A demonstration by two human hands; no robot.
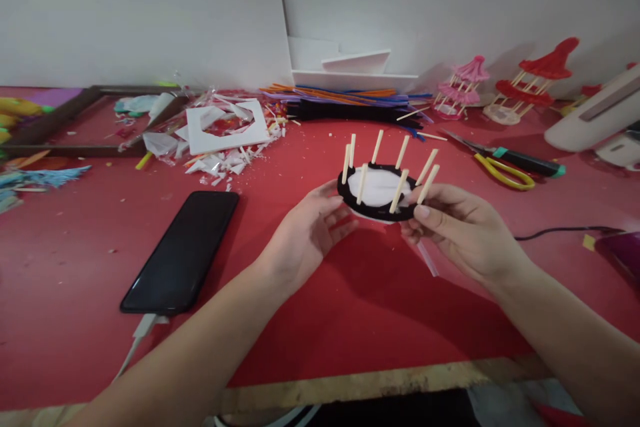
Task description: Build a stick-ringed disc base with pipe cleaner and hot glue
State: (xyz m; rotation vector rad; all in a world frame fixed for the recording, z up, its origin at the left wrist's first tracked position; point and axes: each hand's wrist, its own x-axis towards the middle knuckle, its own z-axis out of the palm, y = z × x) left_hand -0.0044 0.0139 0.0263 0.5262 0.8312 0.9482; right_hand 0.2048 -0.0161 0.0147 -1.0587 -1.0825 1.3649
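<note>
Above the red table, a round white foam disc [377, 188] with a fuzzy black rim is held nearly level. Several short pale wooden sticks [399, 191] stand up around its rim, some tilted outward. My left hand [313, 227] grips the disc's left edge, thumb on top and the other fingers curled below. At the right edge, my right hand [457, 227] pinches the rim between thumb and fingers, close to a leaning stick. A thin clear strip [427, 259] shows below the right hand; whether it touches the fingers cannot be made out.
A black phone [181, 250] on a cable lies left. Foam scraps [227, 127], a pipe cleaner bundle [345, 107] and a dark frame [45, 145] lie behind. Pink [463, 87] and red [535, 83] tiered models stand back right, near yellow-handled scissors [500, 167] and a black-teal tool [530, 162].
</note>
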